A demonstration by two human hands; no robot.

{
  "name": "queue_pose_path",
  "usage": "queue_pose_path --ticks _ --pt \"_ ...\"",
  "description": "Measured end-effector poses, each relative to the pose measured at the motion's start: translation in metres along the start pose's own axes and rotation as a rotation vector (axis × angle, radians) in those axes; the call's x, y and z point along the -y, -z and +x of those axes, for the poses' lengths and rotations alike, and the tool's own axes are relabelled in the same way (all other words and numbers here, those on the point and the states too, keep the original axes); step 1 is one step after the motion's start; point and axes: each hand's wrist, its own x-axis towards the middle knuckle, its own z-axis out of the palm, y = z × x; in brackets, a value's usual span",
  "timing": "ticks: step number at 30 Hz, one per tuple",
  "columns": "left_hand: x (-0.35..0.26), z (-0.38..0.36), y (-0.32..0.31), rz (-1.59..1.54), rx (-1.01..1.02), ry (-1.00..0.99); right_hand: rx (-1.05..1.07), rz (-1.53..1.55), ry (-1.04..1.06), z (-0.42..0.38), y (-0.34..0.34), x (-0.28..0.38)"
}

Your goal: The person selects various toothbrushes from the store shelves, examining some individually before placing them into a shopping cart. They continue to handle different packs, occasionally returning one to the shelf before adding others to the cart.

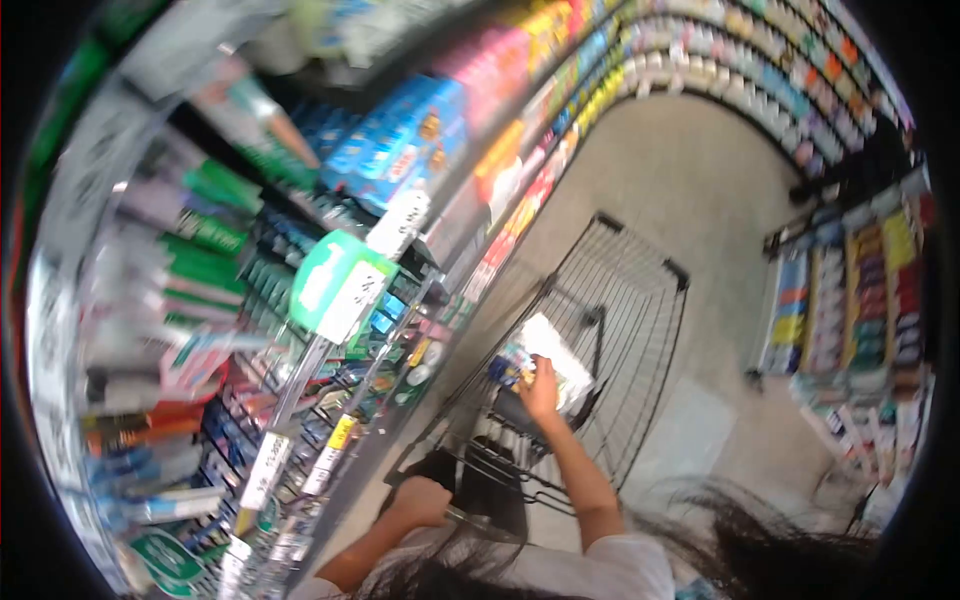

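Observation:
My right hand (540,392) reaches over a black wire shopping cart (655,335) and is closed on the near side of a package (562,358). The package is mostly white with some dark blue and coloured print; blur hides what is in it. Closed in a fist, my left hand (420,502) is at the near end of the cart, at its handle bar (482,522). A dark piece (495,490) hangs at that end of the cart. My fingertips on the left are hidden.
Close on the left runs a shelf (300,395) with hanging packs, price tags and a green sign (335,288). Blue packs (400,140) fill a shelf ahead. Tiled floor (680,160) leads to curved shelving (740,60). A display rack (850,300) stands to the right.

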Motion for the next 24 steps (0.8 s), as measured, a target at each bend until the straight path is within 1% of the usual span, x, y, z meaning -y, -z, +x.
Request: queue_pose_path --ticks 1,2,3,4,6,8,10,12,14,16,17,19,21,24 --pt "0.000 0.000 -0.002 -0.016 -0.007 -0.005 -0.021 0.110 -0.014 0.019 0.016 0.032" --pt "0.002 -0.004 -0.007 0.030 -0.109 -0.051 -0.038 0.233 -0.035 0.041 0.031 0.071" --pt "0.000 -0.009 -0.004 0.018 -0.142 -0.049 -0.157 0.239 0.097 0.061 0.045 0.106" --pt "-0.002 -0.015 -0.003 0.007 -0.167 -0.044 -0.216 0.216 0.196 0.081 0.062 0.143" --pt "-0.001 -0.019 -0.010 0.006 -0.243 -0.054 -0.295 0.318 0.295 0.115 0.085 0.207" --pt "0.002 -0.020 -0.011 0.004 -0.315 -0.068 -0.363 0.398 0.437 0.145 0.102 0.274" --pt "0.001 -0.023 -0.016 -0.011 -0.369 -0.091 -0.340 0.379 0.605 0.170 0.107 0.329" --pt "0.005 -0.020 -0.021 -0.034 -0.412 -0.093 -0.227 0.553 0.514 0.188 0.098 0.381" --pt "0.006 -0.016 -0.029 -0.052 -0.468 -0.095 -0.096 0.524 0.446 0.219 0.079 0.400" --pt "0.006 -0.017 -0.032 -0.058 -0.518 -0.123 -0.154 0.498 0.495 0.255 0.050 0.402" --pt "0.007 -0.016 -0.033 -0.060 -0.536 -0.133 -0.157 0.458 0.467 0.266 0.043 0.404" --pt "0.008 -0.020 -0.028 -0.065 -0.576 -0.162 -0.093 0.492 0.355 0.282 0.035 0.405" --pt "0.009 -0.021 -0.026 -0.076 -0.568 -0.152 -0.061 0.473 0.305 0.283 0.038 0.402" --pt "0.008 -0.022 -0.024 -0.080 -0.556 -0.143 -0.055 0.410 0.391 0.281 0.045 0.394"
